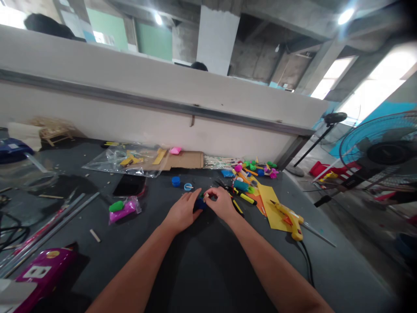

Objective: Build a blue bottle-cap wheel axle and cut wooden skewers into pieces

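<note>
Between my two hands is a small dark blue object (200, 203) with a bit of green at its top; its kind is not clear, and fingers cover much of it. My left hand (183, 209) curls its thumb and fingers around its left side. My right hand (223, 202) pinches a tiny pale piece (206, 197) against the top of the blue object. Just beyond the hands lie a light blue ring-shaped cap (188, 187) with a small stick across it and a blue bottle cap (176, 181).
Right of my hands are pliers with yellow-black handles (245, 196), yellow sheet (269, 208) and a corded yellow glue gun (293, 219). Leftward lie a phone (129, 186), bagged purple clay (125, 209) and a magenta device (48, 274). A fan (387, 152) stands beyond the table's right edge.
</note>
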The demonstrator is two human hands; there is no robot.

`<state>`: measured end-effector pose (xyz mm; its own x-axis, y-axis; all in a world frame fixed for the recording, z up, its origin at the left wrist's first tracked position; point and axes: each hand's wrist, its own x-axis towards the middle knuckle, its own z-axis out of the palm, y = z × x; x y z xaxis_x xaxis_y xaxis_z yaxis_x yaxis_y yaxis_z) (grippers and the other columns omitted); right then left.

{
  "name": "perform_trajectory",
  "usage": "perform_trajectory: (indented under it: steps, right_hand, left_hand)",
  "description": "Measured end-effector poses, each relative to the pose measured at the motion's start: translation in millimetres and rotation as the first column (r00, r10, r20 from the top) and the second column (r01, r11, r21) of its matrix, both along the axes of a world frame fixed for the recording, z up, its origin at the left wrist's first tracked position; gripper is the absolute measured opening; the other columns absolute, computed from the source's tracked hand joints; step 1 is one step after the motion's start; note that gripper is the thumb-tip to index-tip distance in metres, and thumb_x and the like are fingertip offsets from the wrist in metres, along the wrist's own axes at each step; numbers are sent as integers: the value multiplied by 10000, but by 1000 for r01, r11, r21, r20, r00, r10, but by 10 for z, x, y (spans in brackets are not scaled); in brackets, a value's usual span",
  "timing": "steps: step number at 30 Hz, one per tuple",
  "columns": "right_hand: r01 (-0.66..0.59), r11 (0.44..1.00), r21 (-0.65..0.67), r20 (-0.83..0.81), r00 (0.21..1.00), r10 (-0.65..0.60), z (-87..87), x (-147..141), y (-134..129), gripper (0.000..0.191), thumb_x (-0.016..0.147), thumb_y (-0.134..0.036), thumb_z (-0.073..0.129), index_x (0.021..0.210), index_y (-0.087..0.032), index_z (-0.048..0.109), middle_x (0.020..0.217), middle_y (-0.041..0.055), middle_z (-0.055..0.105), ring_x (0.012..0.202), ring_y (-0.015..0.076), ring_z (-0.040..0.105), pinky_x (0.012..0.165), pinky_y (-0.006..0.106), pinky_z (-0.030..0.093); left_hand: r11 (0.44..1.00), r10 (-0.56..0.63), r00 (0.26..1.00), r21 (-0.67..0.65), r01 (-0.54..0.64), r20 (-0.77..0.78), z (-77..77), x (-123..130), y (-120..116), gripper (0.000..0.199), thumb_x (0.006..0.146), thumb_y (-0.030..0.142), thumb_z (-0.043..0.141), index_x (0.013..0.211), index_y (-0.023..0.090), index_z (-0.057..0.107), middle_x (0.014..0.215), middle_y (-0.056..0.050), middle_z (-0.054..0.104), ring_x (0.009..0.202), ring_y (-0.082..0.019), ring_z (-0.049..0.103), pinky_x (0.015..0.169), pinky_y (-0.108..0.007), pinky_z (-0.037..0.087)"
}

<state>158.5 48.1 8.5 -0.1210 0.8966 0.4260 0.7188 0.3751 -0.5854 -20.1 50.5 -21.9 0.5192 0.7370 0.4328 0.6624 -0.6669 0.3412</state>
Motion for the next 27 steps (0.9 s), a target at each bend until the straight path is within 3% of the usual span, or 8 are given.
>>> perform_trajectory:
  steps: [27]
  right_hand:
    - [56, 995, 84, 224, 972, -74, 20, -76, -51, 175, 823, -199, 528, 740, -227, 680, 734, 5, 692, 744, 181, 550, 715, 267, 376]
  left_hand:
    - [999, -20, 997, -34, 23, 77, -12, 43, -21, 714, 778, 220, 573, 1393, 190, 211, 1295, -141, 492, 1161, -280, 483, 963, -467, 407]
